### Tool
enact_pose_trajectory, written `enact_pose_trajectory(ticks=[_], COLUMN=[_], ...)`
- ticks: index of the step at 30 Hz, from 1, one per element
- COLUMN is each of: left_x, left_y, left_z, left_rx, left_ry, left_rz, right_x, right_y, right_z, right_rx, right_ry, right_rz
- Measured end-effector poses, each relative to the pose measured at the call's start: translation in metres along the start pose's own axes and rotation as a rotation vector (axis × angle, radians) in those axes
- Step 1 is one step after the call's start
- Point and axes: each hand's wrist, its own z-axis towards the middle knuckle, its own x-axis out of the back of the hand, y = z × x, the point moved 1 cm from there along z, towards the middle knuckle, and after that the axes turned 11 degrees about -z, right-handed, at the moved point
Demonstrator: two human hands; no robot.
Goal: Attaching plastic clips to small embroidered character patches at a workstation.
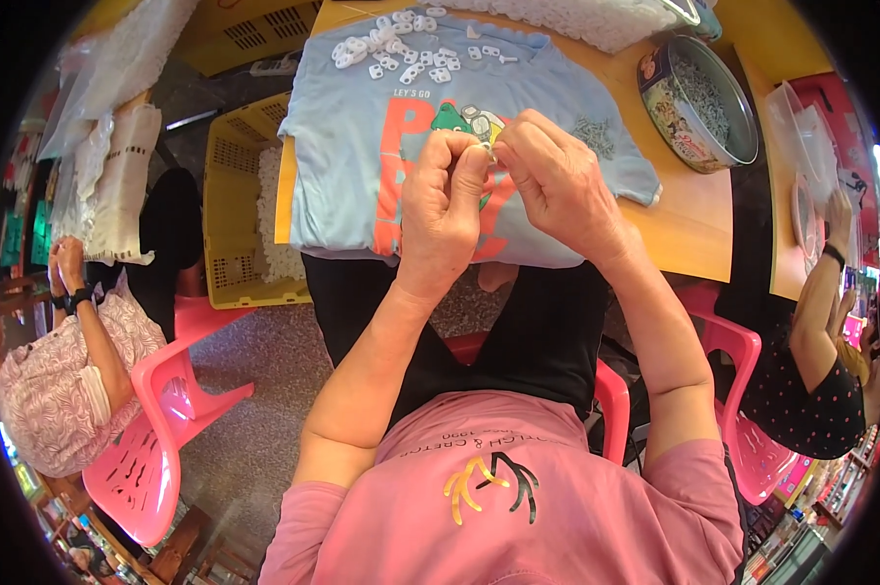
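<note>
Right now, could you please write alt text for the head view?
Both hands, left hand and right hand, pinch a tiny metal piece over a light-blue printed T-shirt spread on an orange wooden table. Small white plastic parts lie on it; a round tin of metal bits stands right.

Bare worktop (pixel 688 229) lay open to my right, between the blue shirt (pixel 362 166) and the round tin (pixel 698 102). Ahead, white clips (pixel 401 49) crowded the shirt's far end. A yellow crate (pixel 240 195) blocked the left, beside the worktop.
</note>
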Motion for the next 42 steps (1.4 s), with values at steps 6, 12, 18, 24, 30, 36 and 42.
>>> enact_pose_trajectory(ticks=[6, 12, 18, 24, 30, 36, 42], left_x=[0.002, -0.003, 0.002, 0.001, -0.001, -0.003, -0.002], left_y=[-0.004, -0.003, -0.001, 0.004, 0.001, 0.0, -0.004], left_z=[0.0, 0.002, 0.004, 0.004, 0.003, 0.003, 0.001], left_rx=[0.002, 0.04, 0.092, 0.08, 0.063, 0.027, 0.0], left_ry=[0.019, 0.055, 0.023, -0.025, -0.044, -0.032, -0.015], left_rz=[0.049, -0.054, -0.042, 0.023, -0.02, 0.011, 0.063], right_x=[0.0, -0.016, -0.001, 0.016, 0.016, 0.013, 0.008], right_y=[0.0, 0.0, 0.0, 0.01, 0.009, 0.009, 0.006], right_z=[0.0, -0.005, -0.003, -0.004, -0.001, -0.004, -0.004], right_rx=[0.02, -0.014, -0.156, -0.365, -0.091, -0.073, -0.093], right_ry=[-0.024, 0.079, -0.014, -0.147, -0.126, -0.127, -0.141], right_rz=[-0.025, -0.01, 0.138, 0.304, 0.109, 0.118, 0.128])
